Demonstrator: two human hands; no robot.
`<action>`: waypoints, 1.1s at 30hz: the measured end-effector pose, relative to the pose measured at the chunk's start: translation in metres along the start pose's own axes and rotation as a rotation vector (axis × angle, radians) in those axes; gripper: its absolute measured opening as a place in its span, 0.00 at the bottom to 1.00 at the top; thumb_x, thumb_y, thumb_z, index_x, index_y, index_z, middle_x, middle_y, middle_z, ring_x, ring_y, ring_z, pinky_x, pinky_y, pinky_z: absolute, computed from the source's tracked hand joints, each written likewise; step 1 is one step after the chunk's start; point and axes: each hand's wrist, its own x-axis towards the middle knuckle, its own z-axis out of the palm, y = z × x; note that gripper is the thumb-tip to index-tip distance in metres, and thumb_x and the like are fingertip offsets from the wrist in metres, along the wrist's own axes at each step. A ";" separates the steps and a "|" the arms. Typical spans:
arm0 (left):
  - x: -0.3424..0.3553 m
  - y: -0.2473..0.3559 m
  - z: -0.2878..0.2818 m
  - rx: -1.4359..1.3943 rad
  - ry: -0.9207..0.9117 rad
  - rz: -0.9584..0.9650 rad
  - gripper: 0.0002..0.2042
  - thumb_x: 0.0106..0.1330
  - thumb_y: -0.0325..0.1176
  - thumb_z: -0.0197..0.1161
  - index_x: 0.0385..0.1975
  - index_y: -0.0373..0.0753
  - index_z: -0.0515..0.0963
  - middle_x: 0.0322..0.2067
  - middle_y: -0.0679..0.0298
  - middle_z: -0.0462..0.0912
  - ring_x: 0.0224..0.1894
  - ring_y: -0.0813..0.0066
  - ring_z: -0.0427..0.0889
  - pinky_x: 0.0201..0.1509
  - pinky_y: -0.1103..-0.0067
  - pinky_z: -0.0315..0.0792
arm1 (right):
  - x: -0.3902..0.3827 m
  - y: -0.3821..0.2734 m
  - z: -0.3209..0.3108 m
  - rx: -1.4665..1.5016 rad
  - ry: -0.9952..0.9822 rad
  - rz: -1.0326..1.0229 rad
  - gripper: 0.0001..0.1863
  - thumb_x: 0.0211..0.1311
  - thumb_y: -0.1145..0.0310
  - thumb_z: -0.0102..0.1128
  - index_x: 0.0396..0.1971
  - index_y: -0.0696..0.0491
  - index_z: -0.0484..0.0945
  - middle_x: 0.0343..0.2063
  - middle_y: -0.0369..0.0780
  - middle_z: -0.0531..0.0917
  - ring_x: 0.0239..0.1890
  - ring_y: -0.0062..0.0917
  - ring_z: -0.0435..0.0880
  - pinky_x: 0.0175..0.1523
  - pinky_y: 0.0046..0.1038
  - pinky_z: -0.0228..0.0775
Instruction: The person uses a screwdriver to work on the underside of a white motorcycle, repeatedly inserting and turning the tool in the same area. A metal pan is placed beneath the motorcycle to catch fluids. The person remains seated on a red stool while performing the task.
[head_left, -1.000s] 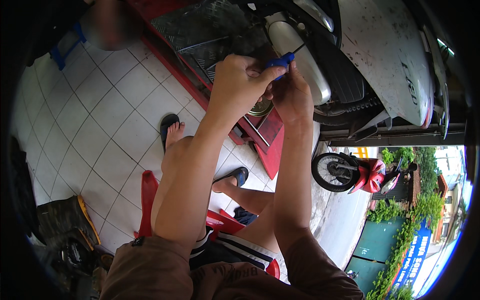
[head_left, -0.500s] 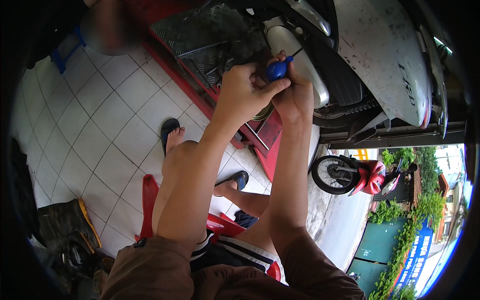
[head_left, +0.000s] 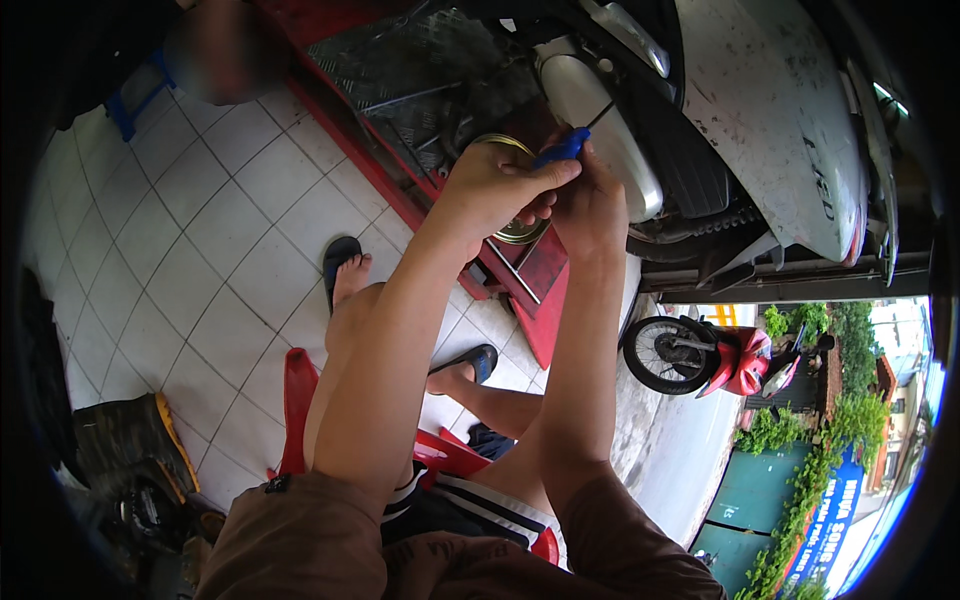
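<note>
A blue-handled screwdriver [head_left: 566,148] is in my left hand [head_left: 492,188], the thumb lying along its handle. Its thin dark shaft points up and to the right, in front of a silver engine-side cover [head_left: 590,110]. My right hand [head_left: 590,205] is closed right beside the handle; its fingers are largely hidden, and what they hold I cannot make out. Below and behind my hands shows part of a round tin [head_left: 522,234] with a gold rim. The parked motorbike's pale side panel [head_left: 765,110] lies to the right of my hands.
The motorbike stands on a red platform [head_left: 540,330] with a dark tread-plate top [head_left: 375,60] bearing tools. At the left are a blue stool [head_left: 122,115] and a dark boot [head_left: 135,440]. A red motorbike [head_left: 740,360] is parked outside, by the road.
The screwdriver handle has swung from pointing nearly at me to lying slantwise. My left hand has turned and dropped slightly, uncovering more of the tin's rim.
</note>
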 end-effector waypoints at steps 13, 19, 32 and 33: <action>0.004 -0.005 0.008 0.490 0.216 0.727 0.18 0.42 0.09 0.52 0.29 0.38 0.82 0.28 0.67 0.72 0.23 0.83 0.67 0.25 0.85 0.60 | 0.000 0.010 0.009 0.025 0.123 -0.060 0.11 0.66 0.69 0.52 0.45 0.56 0.71 0.39 0.39 0.76 0.45 0.27 0.74 0.53 0.31 0.68; 0.002 0.002 -0.005 0.024 -0.016 0.048 0.18 0.68 0.43 0.51 0.25 0.34 0.76 0.13 0.68 0.72 0.13 0.83 0.68 0.13 0.86 0.54 | 0.001 0.000 0.002 0.160 -0.031 -0.015 0.13 0.66 0.70 0.49 0.49 0.56 0.67 0.40 0.39 0.75 0.46 0.28 0.74 0.53 0.32 0.67; 0.005 0.000 -0.006 0.429 0.239 0.481 0.14 0.50 0.36 0.75 0.22 0.35 0.76 0.11 0.73 0.68 0.15 0.87 0.64 0.19 0.85 0.57 | 0.001 0.009 0.009 -0.046 0.170 -0.113 0.11 0.67 0.66 0.54 0.44 0.55 0.72 0.37 0.38 0.77 0.41 0.25 0.76 0.45 0.31 0.71; 0.004 0.001 -0.006 0.445 0.236 0.507 0.15 0.48 0.35 0.76 0.22 0.35 0.75 0.11 0.73 0.67 0.15 0.86 0.63 0.20 0.84 0.56 | 0.000 0.009 0.009 -0.041 0.172 -0.103 0.11 0.67 0.66 0.53 0.44 0.55 0.72 0.37 0.38 0.77 0.40 0.25 0.76 0.45 0.31 0.71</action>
